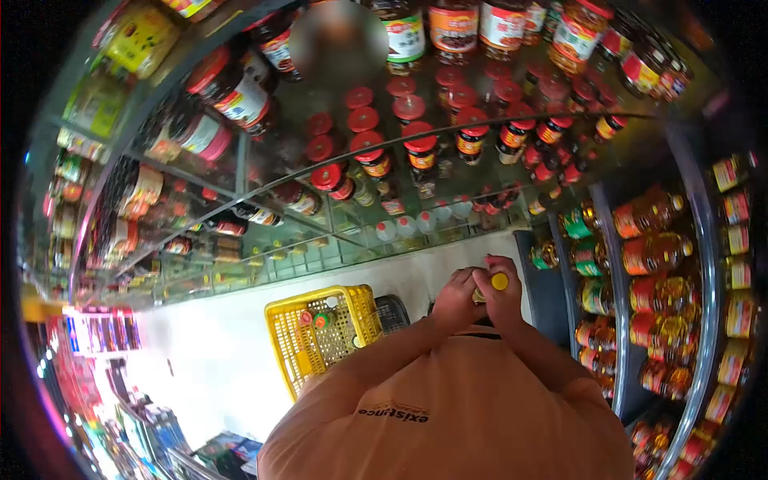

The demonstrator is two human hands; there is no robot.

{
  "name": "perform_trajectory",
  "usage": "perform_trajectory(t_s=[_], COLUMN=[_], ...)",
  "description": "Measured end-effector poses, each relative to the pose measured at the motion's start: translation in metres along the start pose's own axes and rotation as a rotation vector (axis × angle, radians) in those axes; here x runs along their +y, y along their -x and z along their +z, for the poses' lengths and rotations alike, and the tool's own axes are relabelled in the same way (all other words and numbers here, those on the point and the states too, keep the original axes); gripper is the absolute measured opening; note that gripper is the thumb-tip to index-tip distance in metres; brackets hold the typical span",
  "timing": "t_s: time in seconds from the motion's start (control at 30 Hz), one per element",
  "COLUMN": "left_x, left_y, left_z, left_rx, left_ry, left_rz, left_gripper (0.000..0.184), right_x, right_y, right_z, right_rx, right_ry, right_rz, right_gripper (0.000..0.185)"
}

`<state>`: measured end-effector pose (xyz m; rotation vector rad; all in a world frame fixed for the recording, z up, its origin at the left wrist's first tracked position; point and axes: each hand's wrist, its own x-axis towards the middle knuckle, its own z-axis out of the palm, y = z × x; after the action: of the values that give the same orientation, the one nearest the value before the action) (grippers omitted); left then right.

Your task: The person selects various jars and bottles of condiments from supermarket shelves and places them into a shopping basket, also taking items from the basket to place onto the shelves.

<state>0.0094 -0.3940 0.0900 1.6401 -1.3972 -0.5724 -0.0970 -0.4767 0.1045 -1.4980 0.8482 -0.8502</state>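
Note:
In front of my chest, both hands are closed around a small bottle with a yellow cap (499, 282). My left hand (458, 301) wraps it from the left side. My right hand (504, 301) grips it from the right, with its fingers beside the cap. Most of the bottle's body is hidden by my fingers, so its label cannot be read. To the left of my hands stands a yellow plastic basket (276, 340) holding a few bottles, one with a green and orange cap (322, 320).
Glass shelves (296, 172) ahead carry many red-lidded sauce jars (454, 32) and small bottles. On the right, a rack holds rows of cooking oil bottles (658, 254). A dark basket (392, 314) sits behind the yellow one. Stacked goods (228, 454) lie at lower left on the pale floor.

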Motion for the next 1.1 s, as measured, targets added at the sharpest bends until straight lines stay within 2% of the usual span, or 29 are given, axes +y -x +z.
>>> perform_trajectory(t_s=[0.1, 0.17, 0.23, 0.27, 0.3, 0.37, 0.4, 0.43, 0.5, 0.53, 0.57, 0.63, 0.7, 0.77, 0.83, 0.87, 0.93, 0.97, 1.0, 1.03, 1.1], left_x=[-0.004, -0.008, -0.023, -0.027, -0.028, -0.027, -0.028, -0.043, -0.098, -0.115, -0.129, -0.139, -0.15, -0.154, -0.189, -0.181, -0.201, -0.213, -0.218, -0.221, -0.229], left_y=[-0.009, -0.011, -0.012, -0.012, -0.014, -0.016, -0.016, -0.014, -0.004, -0.002, -0.002, -0.01, -0.02, -0.032, -0.025, -0.03, -0.028, -0.023, -0.021, -0.021, -0.023], left_z=[-0.014, -0.014, -0.009, -0.011, -0.015, -0.022, -0.028, -0.03, -0.026, -0.028, -0.031, -0.043, -0.054, -0.065, -0.071, -0.073, -0.07, -0.07, -0.072, -0.072, -0.074], left_rx=[0.022, 0.059, 0.036, 0.109, 0.125, 0.302, 0.396, 0.406, 0.759, 0.769, 0.874, 1.044, 1.138, 1.17, 1.007, 1.008, 1.058, 1.103, 1.084, 1.086, 1.031], left_ry=[0.034, -0.054, -0.356, -0.346, -0.357, -0.126, -0.054, -0.063, 0.24, 0.236, 0.311, 0.378, 0.286, 0.297, -0.122, -0.191, -0.115, -0.039, -0.045, -0.044, -0.135], left_rz=[-0.134, -0.18, -0.051, 0.008, 0.0, -0.377, -0.486, -0.488, -0.527, -0.526, -0.564, -0.694, -0.643, -0.588, -0.773, -0.749, -0.679, -0.61, -0.65, -0.652, -0.552], left_gripper=[0.049, 0.043, 0.041, 0.041, 0.041, 0.04, 0.041, 0.041, 0.038, 0.038, 0.034, 0.032, 0.028, 0.031, 0.03, 0.033, 0.035, 0.037, 0.042, 0.042, 0.041], right_x=[0.001, -0.002, 0.004, 0.024, 0.014, -0.014, -0.008, 0.0, 0.023, 0.039, 0.057, 0.091, 0.137, 0.157, 0.187, 0.211, 0.213, 0.199, 0.186, 0.198, 0.255], right_y=[-0.017, -0.027, -0.038, -0.046, -0.053, -0.061, -0.066, -0.07, -0.079, -0.083, -0.086, -0.084, -0.082, -0.076, -0.064, -0.058, -0.063, -0.065, -0.069, -0.067, -0.056], right_z=[0.006, 0.008, 0.008, 0.007, 0.005, 0.003, -0.005, -0.016, -0.045, -0.064, -0.083, -0.119, -0.161, -0.194, -0.23, -0.249, -0.262, -0.271, -0.275, -0.286, -0.325], right_rx=[-0.18, -0.261, -0.463, -0.547, -0.563, -0.55, -0.548, -0.556, -0.777, -0.792, -0.806, -0.704, -0.69, -0.649, -0.608, -0.584, -0.558, -0.564, -0.567, -0.568, -0.687], right_ry=[0.035, 0.035, 0.058, 0.069, 0.062, 0.147, 0.176, 0.167, 0.109, 0.15, 0.192, 0.058, 0.204, 0.216, 0.228, 0.286, 0.341, 0.353, 0.363, 0.366, 0.527], right_rz=[-0.112, -0.171, -0.197, -0.279, -0.289, -0.342, -0.367, -0.373, 0.034, 0.077, 0.118, 0.412, 0.407, 0.369, 0.332, 0.353, 0.369, 0.534, 0.699, 0.699, 0.147], right_gripper=[0.023, 0.025, 0.028, 0.037, 0.037, 0.058, 0.07, 0.07, 0.058, 0.051, 0.045, 0.034, 0.032, 0.03, 0.028, 0.028, 0.028, 0.03, 0.032, 0.032, 0.035])
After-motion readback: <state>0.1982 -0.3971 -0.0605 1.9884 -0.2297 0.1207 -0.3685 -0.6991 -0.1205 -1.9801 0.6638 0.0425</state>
